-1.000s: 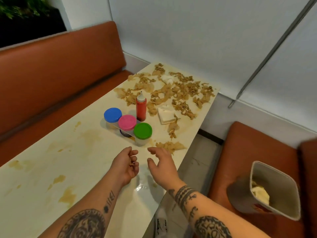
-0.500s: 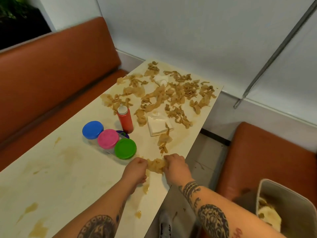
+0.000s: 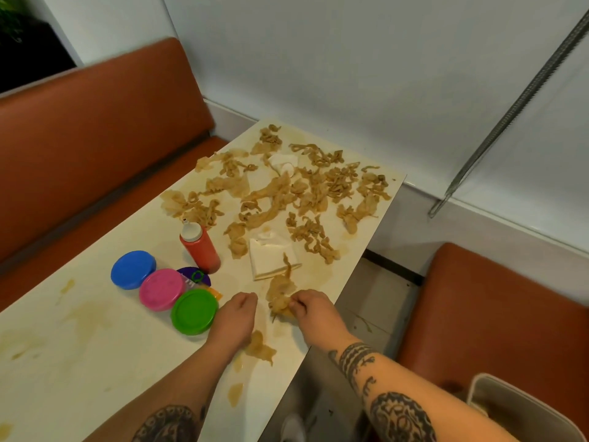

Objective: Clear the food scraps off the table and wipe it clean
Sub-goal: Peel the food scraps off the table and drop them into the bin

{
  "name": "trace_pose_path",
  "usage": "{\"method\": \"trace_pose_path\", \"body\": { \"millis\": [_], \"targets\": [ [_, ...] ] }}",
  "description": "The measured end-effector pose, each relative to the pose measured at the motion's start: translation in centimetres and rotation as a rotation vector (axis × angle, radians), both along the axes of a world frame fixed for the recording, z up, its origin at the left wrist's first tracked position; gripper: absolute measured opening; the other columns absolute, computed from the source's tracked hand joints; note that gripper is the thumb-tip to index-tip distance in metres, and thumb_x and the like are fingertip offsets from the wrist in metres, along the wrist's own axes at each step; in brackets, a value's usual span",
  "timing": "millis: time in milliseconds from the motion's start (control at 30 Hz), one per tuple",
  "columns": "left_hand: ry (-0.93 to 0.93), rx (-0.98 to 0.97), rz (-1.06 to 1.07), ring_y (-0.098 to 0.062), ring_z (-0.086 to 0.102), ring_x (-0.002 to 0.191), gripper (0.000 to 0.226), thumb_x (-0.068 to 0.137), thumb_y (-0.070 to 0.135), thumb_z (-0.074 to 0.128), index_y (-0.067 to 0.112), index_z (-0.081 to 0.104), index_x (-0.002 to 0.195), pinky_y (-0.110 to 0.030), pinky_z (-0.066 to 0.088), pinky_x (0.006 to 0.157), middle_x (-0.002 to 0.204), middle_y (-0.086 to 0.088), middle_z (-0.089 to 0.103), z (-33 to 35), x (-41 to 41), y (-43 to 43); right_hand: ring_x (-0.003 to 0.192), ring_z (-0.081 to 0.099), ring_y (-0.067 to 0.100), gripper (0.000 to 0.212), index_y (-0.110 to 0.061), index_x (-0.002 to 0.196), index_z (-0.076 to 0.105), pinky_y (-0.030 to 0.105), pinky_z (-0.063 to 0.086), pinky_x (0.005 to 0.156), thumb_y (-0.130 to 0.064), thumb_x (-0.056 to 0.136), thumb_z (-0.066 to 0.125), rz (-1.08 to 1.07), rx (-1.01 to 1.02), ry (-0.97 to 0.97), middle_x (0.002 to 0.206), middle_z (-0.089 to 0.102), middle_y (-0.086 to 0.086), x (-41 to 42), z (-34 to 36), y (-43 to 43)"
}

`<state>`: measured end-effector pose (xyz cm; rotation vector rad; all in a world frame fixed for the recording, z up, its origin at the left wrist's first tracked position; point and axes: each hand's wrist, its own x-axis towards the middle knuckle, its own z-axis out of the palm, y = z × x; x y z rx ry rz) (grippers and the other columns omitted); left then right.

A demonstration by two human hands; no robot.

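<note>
The right hand (image 3: 314, 309) was closed in a pinch on a clump of limp tan food scraps (image 3: 280, 298) near the table's (image 3: 95, 362) right edge, the clump trailing away from the fingertips toward a folded white napkin (image 3: 271, 258) just beyond. The left hand (image 3: 234, 320) lay curled knuckles-up just left of that clump, fingers folded in; whether anything was gripped under them could not be told. Half a second before, both hands had pressed together on one clump between them; now they had drawn apart, and only the right one kept hold of it. A second before, both had hovered open above the table, short of the scraps.

A smaller scrap (image 3: 259, 347) lay on the table beside the left wrist, with wet tan smears nearer the person. Immediately left of the left hand stood a green-lidded tub (image 3: 194, 311), touching a pink-lidded tub (image 3: 162, 289), with a blue-lidded tub (image 3: 133, 269) farther left. Beyond the left hand stood a red squeeze bottle (image 3: 200, 247) with a white cap. The main spread of scraps (image 3: 287, 189) covered the far end of the table, well beyond both hands. Below the right forearm, on the orange bench seat (image 3: 494, 298), the rim of a beige bin (image 3: 522, 406) showed.
</note>
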<state>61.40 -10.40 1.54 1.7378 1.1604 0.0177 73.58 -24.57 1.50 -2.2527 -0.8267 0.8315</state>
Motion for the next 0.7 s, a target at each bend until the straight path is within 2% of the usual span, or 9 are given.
{"method": "trace_pose_path", "body": {
  "millis": [100, 167, 233, 333, 400, 533, 700],
  "targets": [
    [-0.083, -0.110, 0.090, -0.025, 0.057, 0.086, 0.030, 0.105, 0.035, 0.041, 0.026, 0.069, 0.104, -0.037, 0.046, 0.078, 0.090, -0.004, 0.061, 0.3, -0.1, -0.3, 0.088, 0.058, 0.019, 0.022, -0.022, 0.095, 0.059, 0.033, 0.047, 0.077, -0.033, 0.107, 0.045, -0.113, 0.096, 0.082, 0.095, 0.061, -0.001, 0.7, 1.5, -0.2],
    [-0.117, -0.206, 0.156, -0.022, 0.050, 0.069, 0.030, 0.104, 0.038, 0.042, 0.026, 0.069, 0.104, -0.033, 0.040, 0.064, 0.071, -0.001, 0.054, 1.1, 0.3, -0.6, 0.079, 0.056, 0.016, 0.022, -0.022, 0.096, 0.055, 0.031, 0.044, 0.068, -0.034, 0.108, 0.042, -0.165, 0.126, 0.109, 0.088, 0.061, -0.003, 0.8, 2.4, -0.2],
    [-0.173, -0.321, 0.193, -0.018, 0.043, 0.059, 0.032, 0.104, 0.043, 0.045, 0.022, 0.069, 0.107, -0.030, 0.034, 0.054, 0.064, 0.000, 0.047, 2.4, 1.0, -1.0, 0.075, 0.055, 0.012, 0.021, -0.021, 0.098, 0.055, 0.028, 0.041, 0.064, -0.034, 0.108, 0.041, -0.173, 0.144, 0.101, 0.086, 0.061, -0.005, 0.8, 3.2, -0.1],
    [-0.285, -0.507, 0.171, -0.013, 0.038, 0.054, 0.034, 0.105, 0.049, 0.046, 0.023, 0.067, 0.111, -0.025, 0.034, 0.049, 0.068, 0.001, 0.045, 5.0, 1.9, -1.6, 0.074, 0.054, 0.008, 0.019, -0.022, 0.096, 0.058, 0.024, 0.038, 0.063, -0.033, 0.107, 0.046, -0.146, 0.186, 0.082, 0.083, 0.060, -0.007, 0.4, 4.2, 0.5],
    [-0.343, -0.551, 0.161, -0.010, 0.039, 0.051, 0.032, 0.104, 0.046, 0.051, 0.019, 0.067, 0.113, -0.024, 0.037, 0.050, 0.071, 0.001, 0.049, 5.9, 2.3, -1.7, 0.073, 0.053, 0.005, 0.017, -0.025, 0.093, 0.058, 0.021, 0.036, 0.062, -0.032, 0.106, 0.049, -0.134, 0.218, 0.087, 0.082, 0.059, -0.010, 0.1, 4.5, 1.0],
    [-0.341, -0.486, 0.175, -0.009, 0.043, 0.052, 0.021, 0.103, 0.032, 0.058, 0.013, 0.065, 0.108, -0.025, 0.041, 0.054, 0.083, -0.002, 0.058, 6.4, 2.0, -1.2, 0.073, 0.053, -0.001, 0.009, -0.024, 0.100, 0.062, 0.010, 0.036, 0.059, -0.031, 0.102, 0.058, -0.172, 0.292, 0.122, 0.084, 0.061, -0.012, -0.1, 5.1, 1.7],
    [-0.333, -0.389, 0.173, -0.011, 0.040, 0.057, 0.015, 0.106, 0.020, 0.051, 0.012, 0.062, 0.112, -0.026, 0.040, 0.056, 0.089, -0.005, 0.059, 6.5, 0.8, -0.1, 0.075, 0.056, -0.001, 0.008, -0.026, 0.094, 0.065, 0.009, 0.038, 0.062, -0.028, 0.101, 0.061, -0.136, 0.344, 0.115, 0.083, 0.064, -0.012, -0.2, 6.1, 2.3]
  ]
}}
